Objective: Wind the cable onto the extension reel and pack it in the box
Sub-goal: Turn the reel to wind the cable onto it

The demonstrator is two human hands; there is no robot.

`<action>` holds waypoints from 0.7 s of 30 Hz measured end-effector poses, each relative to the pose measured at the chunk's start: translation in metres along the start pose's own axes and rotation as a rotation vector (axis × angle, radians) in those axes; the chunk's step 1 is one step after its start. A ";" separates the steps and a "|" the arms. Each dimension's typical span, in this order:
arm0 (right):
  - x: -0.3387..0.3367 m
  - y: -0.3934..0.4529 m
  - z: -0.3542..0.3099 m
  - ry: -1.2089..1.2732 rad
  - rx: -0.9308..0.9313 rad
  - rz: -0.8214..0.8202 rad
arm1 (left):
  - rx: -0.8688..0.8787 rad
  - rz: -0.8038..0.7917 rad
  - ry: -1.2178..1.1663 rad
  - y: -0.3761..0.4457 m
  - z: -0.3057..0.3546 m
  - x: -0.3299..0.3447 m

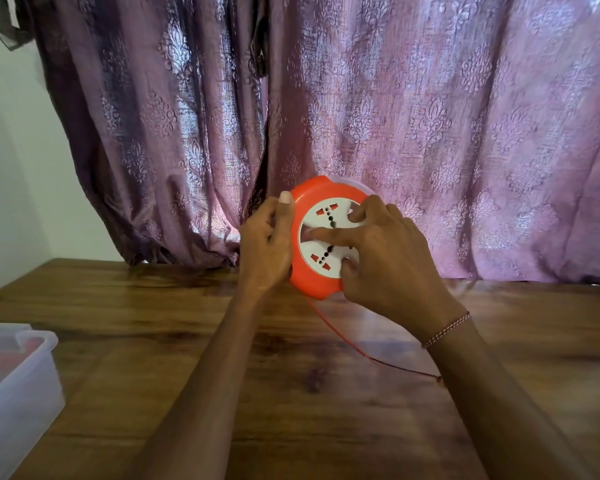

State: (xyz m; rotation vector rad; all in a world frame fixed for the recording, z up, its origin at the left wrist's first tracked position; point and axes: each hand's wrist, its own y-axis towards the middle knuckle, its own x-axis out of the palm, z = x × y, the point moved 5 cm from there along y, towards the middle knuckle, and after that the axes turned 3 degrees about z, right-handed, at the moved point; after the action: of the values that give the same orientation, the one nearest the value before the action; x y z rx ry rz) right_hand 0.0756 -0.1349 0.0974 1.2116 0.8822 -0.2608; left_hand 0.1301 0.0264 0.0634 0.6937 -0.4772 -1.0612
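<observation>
An orange round extension reel (307, 199) with a white socket face (321, 244) is held upright above the wooden table (187, 341), its face towards me. My left hand (267, 244) grips the reel's left rim, thumb on the orange edge. My right hand (388, 258) lies on the white face with its fingers spread across the sockets. A thin red cable (340, 334) hangs from the reel's bottom and trails across the table to the right, running under my right forearm. A clear plastic box (18, 386) stands at the table's left edge.
A purple patterned curtain (430, 133) hangs right behind the reel along the table's far edge. A white wall (11, 168) is at the left. The box holds something red, blurred through its wall.
</observation>
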 end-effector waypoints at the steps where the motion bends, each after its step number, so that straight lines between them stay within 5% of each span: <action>1: 0.000 0.000 -0.001 0.011 0.009 0.019 | -0.003 -0.006 -0.001 0.000 0.000 0.000; 12: 0.003 -0.002 0.002 0.063 0.165 0.266 | -0.007 0.040 -0.034 0.001 0.000 -0.002; 21: -0.003 0.003 0.002 0.223 -0.196 0.150 | -0.010 0.037 -0.018 0.003 0.000 -0.004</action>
State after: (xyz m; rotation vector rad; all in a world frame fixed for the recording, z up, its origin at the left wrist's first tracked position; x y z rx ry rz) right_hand 0.0760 -0.1363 0.1018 1.1302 0.9793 0.0819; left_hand 0.1301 0.0312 0.0648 0.6645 -0.4979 -1.0353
